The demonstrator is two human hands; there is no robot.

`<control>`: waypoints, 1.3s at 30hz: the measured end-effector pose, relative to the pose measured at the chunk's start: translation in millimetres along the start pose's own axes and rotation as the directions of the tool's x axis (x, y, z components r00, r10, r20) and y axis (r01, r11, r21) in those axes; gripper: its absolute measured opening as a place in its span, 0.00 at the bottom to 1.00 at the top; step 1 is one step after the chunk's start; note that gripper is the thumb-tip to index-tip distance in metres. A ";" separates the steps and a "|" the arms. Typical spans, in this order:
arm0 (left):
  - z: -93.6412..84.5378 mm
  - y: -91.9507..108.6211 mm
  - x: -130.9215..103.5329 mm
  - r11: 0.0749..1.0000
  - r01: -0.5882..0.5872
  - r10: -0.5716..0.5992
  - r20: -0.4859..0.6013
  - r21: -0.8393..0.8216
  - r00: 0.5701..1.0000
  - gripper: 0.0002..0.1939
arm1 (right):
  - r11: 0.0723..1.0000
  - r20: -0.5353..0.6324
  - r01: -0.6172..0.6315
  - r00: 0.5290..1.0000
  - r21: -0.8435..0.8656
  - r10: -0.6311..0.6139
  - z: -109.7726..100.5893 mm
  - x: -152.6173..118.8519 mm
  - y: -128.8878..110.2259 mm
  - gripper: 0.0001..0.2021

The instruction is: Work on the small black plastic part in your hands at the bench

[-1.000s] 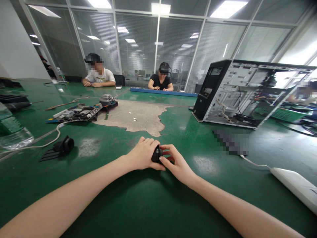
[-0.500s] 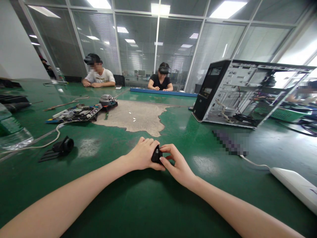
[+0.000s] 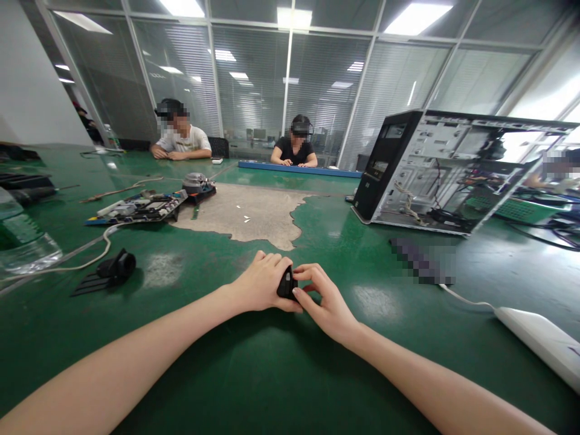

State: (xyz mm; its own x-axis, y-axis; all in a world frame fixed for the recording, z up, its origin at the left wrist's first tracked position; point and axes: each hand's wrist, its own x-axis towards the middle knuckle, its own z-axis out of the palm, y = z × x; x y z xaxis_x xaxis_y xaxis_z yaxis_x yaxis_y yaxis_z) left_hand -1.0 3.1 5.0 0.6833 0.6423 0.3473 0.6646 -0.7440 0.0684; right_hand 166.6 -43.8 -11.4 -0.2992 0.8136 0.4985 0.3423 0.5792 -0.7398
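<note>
A small black device (image 3: 286,285) with a lighter patch on its face is held just above or on the green tabletop in front of me; its exact kind I cannot make out. My left hand (image 3: 263,283) is closed around it from the left, fingers over the top and thumb below. On the other side, the thumb and fingertips of my right hand (image 3: 324,299) pinch its right edge. Much of the device is hidden by my left palm.
Left are a black bracket-like part (image 3: 111,270), a water bottle (image 3: 22,235) and a circuit board (image 3: 140,207). An opened computer case (image 3: 403,175) stands right, near a white power strip (image 3: 534,338). Beyond a bare worn patch (image 3: 254,211), two people (image 3: 185,142) sit across the table.
</note>
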 end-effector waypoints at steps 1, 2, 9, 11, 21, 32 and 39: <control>0.0 -0.1 0.1 1.000 -0.002 0.002 0.002 0.001 1.000 0.35 | 1.000 -0.003 0.000 1.000 -0.005 0.000 0.0 0.1 -0.2 0.06; 0.0 -0.3 0.3 1.000 -0.005 0.005 0.002 0.001 1.000 0.36 | 1.000 -0.006 -0.007 1.000 -0.005 0.006 0.1 0.2 -0.2 0.06; 1.1 -1.8 0.7 1.000 -0.006 0.006 0.012 -0.003 1.000 0.38 | 0.980 0.054 -0.180 0.983 0.089 0.175 1.8 2.7 3.6 0.11; 1.3 -1.5 0.6 1.000 -0.005 0.005 0.012 -0.003 1.000 0.38 | 0.977 0.074 -0.188 0.981 0.099 0.181 1.6 2.7 3.6 0.11; 1.0 -0.2 0.1 1.000 -0.008 0.009 -0.008 0.007 1.000 0.35 | 1.000 0.003 -0.025 1.000 0.009 0.025 0.5 0.8 0.3 0.07; 0.0 -0.6 0.2 1.000 -0.019 0.019 -0.004 0.010 1.000 0.36 | 0.988 0.059 -0.136 0.990 0.073 0.132 1.7 1.2 2.1 0.12; 1.0 -0.4 -0.1 1.000 -0.019 0.020 -0.011 0.010 1.000 0.33 | 0.999 0.005 0.037 0.999 -0.014 -0.037 0.6 -0.2 -0.8 0.08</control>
State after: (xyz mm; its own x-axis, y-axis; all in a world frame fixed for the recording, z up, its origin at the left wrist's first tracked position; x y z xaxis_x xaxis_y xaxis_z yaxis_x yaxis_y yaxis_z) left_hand -1.1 3.5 4.0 0.6927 0.6254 0.3592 0.6543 -0.7545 0.0519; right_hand 165.8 -44.5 -11.2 -0.3164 0.7911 0.5235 0.3431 0.6099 -0.7144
